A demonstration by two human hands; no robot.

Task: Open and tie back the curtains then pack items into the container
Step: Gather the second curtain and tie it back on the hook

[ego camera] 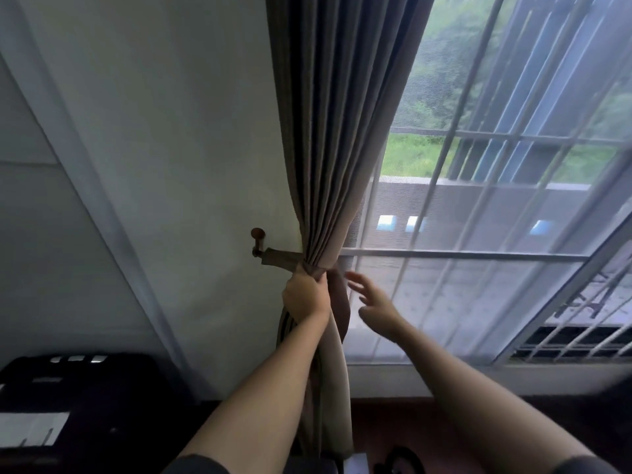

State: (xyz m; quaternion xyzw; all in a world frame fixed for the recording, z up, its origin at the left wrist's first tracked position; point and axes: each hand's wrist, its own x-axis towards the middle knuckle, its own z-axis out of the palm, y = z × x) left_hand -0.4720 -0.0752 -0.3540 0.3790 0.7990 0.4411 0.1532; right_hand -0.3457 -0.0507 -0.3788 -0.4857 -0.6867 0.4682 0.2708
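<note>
A brown-grey curtain [335,138] hangs gathered at the left side of the window. A fabric tieback [282,256] runs from a round wooden wall hook [257,238] to the bunched curtain. My left hand [304,295] is closed around the gathered curtain and the tieback's end, just right of the hook. My right hand [371,302] hovers open to the right of the bunch, fingers spread, touching nothing. Below my left hand the curtain hangs down in folds.
A sheer white curtain [478,285] covers the barred window [461,254]. A dark piece of equipment [85,398] with white labels stands at the lower left against the wall. A dark object [398,460] lies on the reddish floor at the bottom.
</note>
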